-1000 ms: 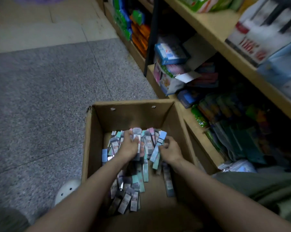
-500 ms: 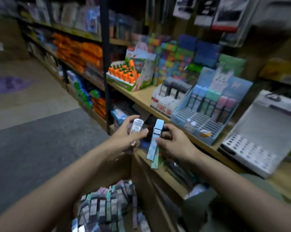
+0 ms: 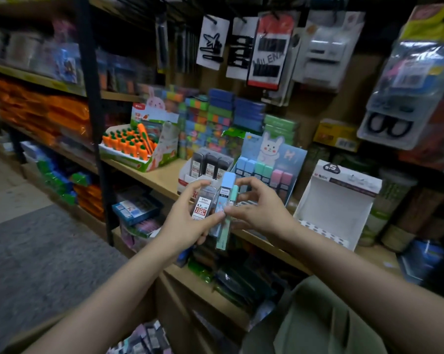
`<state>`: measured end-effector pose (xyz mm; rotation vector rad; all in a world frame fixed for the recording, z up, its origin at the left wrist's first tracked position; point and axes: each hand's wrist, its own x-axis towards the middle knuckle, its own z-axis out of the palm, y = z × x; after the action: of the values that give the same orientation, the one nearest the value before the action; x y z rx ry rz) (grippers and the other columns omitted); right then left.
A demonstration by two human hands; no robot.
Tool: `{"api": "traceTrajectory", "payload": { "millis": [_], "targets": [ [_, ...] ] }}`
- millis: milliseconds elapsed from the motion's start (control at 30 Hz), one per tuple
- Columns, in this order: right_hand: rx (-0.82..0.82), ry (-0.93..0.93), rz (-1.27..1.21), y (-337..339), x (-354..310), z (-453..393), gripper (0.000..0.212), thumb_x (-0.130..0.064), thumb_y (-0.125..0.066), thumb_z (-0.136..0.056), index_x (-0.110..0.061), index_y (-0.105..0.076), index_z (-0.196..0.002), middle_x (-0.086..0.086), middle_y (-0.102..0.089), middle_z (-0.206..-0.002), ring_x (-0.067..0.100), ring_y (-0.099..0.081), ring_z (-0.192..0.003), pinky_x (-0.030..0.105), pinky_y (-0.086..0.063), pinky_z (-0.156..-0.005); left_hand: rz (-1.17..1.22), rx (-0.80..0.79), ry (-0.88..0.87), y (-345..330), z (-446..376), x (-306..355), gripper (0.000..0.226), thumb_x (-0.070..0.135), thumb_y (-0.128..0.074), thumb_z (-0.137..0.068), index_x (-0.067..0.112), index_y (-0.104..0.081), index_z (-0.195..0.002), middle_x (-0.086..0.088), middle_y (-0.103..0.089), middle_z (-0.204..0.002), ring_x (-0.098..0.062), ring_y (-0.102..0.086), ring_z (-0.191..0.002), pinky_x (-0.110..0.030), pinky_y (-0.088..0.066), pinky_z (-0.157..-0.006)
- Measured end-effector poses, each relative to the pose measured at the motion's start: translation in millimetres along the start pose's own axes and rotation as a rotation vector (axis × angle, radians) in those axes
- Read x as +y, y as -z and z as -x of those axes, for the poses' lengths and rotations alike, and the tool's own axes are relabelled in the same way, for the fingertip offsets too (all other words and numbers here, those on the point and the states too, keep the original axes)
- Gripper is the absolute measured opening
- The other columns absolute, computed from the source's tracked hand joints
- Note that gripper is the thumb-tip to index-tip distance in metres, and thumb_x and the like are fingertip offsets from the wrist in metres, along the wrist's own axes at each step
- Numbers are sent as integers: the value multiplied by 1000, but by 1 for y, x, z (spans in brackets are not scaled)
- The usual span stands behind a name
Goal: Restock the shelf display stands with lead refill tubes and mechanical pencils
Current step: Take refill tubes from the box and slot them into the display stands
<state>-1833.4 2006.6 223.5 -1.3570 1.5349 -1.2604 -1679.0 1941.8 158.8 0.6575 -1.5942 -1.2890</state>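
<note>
at the centre of the frame, the left hand (image 3: 187, 221) held a clear lead refill tube with a red-and-white label (image 3: 201, 204) in its grip. the right hand (image 3: 256, 213) pinched a blue-capped refill tube (image 3: 224, 198) and a green one (image 3: 222, 233). just behind them, on the wooden shelf (image 3: 159, 175), stood a blue bunny display stand (image 3: 272, 159).

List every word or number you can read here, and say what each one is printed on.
"0.7" and "100": label of the clear refill tube in the left hand.
"MILENA": red hairpin card hanging above.
"5": top edge of the white display stand.
"H": blue rabbit stand.
All other print is too blurred or small.
</note>
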Motion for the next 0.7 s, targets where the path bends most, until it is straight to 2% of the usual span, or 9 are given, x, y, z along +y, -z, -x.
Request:
{"api": "traceTrajectory", "payload": {
  "millis": [67, 200, 300, 400, 500, 567, 633, 700],
  "targets": [
    [13, 31, 55, 6, -1, -4, 43, 4, -73, -81, -20, -56, -112, 20, -60, -107, 35, -71, -88, 52, -60, -68, 25, 18, 4, -2, -4, 0, 57, 15, -77, -82, 50, -50, -118, -1, -62, -62, -16, -47, -44, -26, -39, -39],
    [105, 138, 206, 32, -12, -19, 34, -5, -74, -82, -25, -55, -102, 11, -66, -92, 18, -73, -68, 33, -61, -61, 57, 88, 39, 3, -9, -6, 57, 18, -76, -83, 55, -48, -116, 1, -63, -62, -15, -48, -45, -26, -41, -41],
    [276, 255, 431, 60, -27, -41, 30, -14, -76, -82, -26, -52, -97, -1, -68, -88, 10, -71, -67, 24, -59, -61, 67, 115, 54, 8, -12, -11, 56, 16, -74, -84, 55, -47, -114, 3, -65, -62, -12, -49, -44, -25, -41, -40],
    [361, 381, 703, 74, -34, -60, 27, -23, -76, -82, -26, -53, -94, -15, -63, -74, -2, -64, -69, 8, -44, -54, 84, 141, 69, 10, -15, -14, 57, 15, -75, -83, 54, -48, -115, 3, -64, -60, -11, -49, -44, -24, -40, -39],
    [322, 404, 825, 76, -29, -80, 25, -21, -75, -83, -23, -53, -93, -12, -61, -76, 0, -61, -71, 12, -43, -57, 90, 148, 79, 12, -19, -15, 58, 16, -75, -83, 50, -46, -120, 3, -65, -59, -12, -49, -44, -24, -40, -39],
    [304, 393, 902, 75, -23, -92, 23, -18, -75, -83, -19, -53, -91, -1, -64, -83, 10, -63, -72, 22, -48, -61, 100, 148, 84, 14, -20, -15, 59, 16, -76, -83, 50, -46, -120, 3, -65, -59, -12, -49, -43, -23, -40, -39],
    [282, 379, 986, 73, -17, -100, 23, -15, -74, -83, -15, -52, -90, 5, -64, -85, 21, -63, -76, 36, -51, -65, 109, 151, 79, 17, -21, -15, 58, 16, -77, -82, 51, -47, -118, 3, -65, -60, -12, -49, -44, -23, -40, -39],
    [256, 368, 1043, 73, -12, -106, 23, -13, -73, -83, -12, -51, -90, 9, -63, -84, 28, -61, -80, 44, -52, -71, 118, 157, 76, 19, -22, -16, 59, 14, -76, -82, 49, -48, -120, 4, -65, -60, -11, -49, -44, -23, -40, -39]
  ]
}}
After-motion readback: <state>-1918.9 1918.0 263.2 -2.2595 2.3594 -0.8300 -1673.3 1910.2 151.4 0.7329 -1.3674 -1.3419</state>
